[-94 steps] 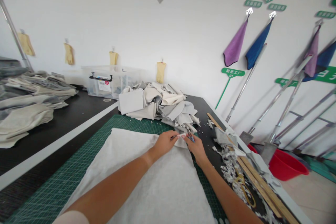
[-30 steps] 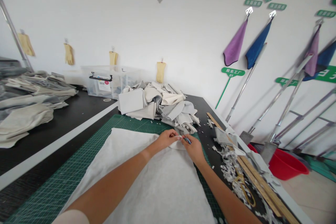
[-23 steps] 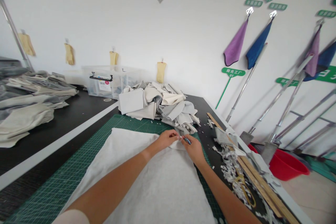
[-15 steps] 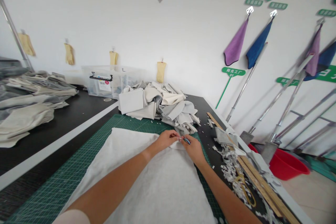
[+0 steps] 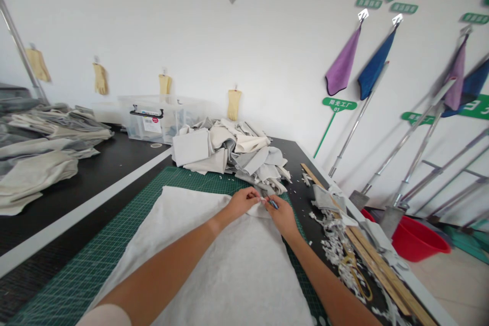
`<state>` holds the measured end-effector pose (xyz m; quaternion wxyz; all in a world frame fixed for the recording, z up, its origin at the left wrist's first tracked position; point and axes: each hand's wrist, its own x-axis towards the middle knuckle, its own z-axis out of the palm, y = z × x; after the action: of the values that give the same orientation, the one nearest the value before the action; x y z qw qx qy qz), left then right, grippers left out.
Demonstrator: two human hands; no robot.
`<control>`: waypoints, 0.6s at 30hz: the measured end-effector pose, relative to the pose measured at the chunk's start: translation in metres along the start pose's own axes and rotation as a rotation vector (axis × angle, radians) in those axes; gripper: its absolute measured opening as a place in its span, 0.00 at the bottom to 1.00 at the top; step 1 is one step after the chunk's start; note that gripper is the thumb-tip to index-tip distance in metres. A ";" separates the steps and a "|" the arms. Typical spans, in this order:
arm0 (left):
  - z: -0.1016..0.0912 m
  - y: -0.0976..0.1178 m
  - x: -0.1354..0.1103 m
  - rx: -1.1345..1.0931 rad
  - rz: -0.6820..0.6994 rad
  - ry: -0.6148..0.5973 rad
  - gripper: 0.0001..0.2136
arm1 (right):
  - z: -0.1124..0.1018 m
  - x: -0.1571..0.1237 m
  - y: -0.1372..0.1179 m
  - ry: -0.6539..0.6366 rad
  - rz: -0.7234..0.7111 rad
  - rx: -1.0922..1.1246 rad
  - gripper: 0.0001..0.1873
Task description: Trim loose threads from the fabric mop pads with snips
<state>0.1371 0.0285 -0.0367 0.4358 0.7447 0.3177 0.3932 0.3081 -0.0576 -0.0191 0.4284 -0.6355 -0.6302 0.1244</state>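
A white cloth [image 5: 237,265] lies spread over a green cutting mat [image 5: 95,254]. At its far right corner my left hand [image 5: 243,202] is closed, pinching the cloth's lifted edge between thumb and fingers. Right beside it, my right hand [image 5: 281,216] is closed around a small blue tool [image 5: 273,204], whose kind is too small to make out. The fingertips of both hands almost meet at the raised edge. What lies under the fingers is hidden.
Beyond the mat sits a heap of folded grey and cream cloth [image 5: 229,150], with a clear plastic box [image 5: 148,122] behind. More cloth [image 5: 42,147] is stacked at left. Along the right edge lie wooden strips [image 5: 376,260], white scraps [image 5: 332,239] and yellow-handled scissors [image 5: 357,277].
Both hands stay at the same corner of the cloth. The right fingers and the blue tool have shifted very slightly; nothing else has visibly moved.
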 end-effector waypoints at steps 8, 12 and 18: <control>0.000 0.003 -0.003 0.080 0.024 -0.041 0.14 | 0.001 0.002 0.003 0.022 -0.007 0.003 0.19; -0.001 0.009 -0.005 0.006 0.039 0.007 0.12 | 0.001 0.002 0.004 0.004 -0.010 -0.001 0.19; -0.002 0.012 -0.005 -0.059 0.036 0.030 0.12 | 0.000 0.001 0.002 -0.025 -0.020 0.006 0.18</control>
<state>0.1348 0.0201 -0.0264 0.4457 0.7309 0.2992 0.4214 0.3095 -0.0562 -0.0206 0.4236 -0.6261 -0.6416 0.1300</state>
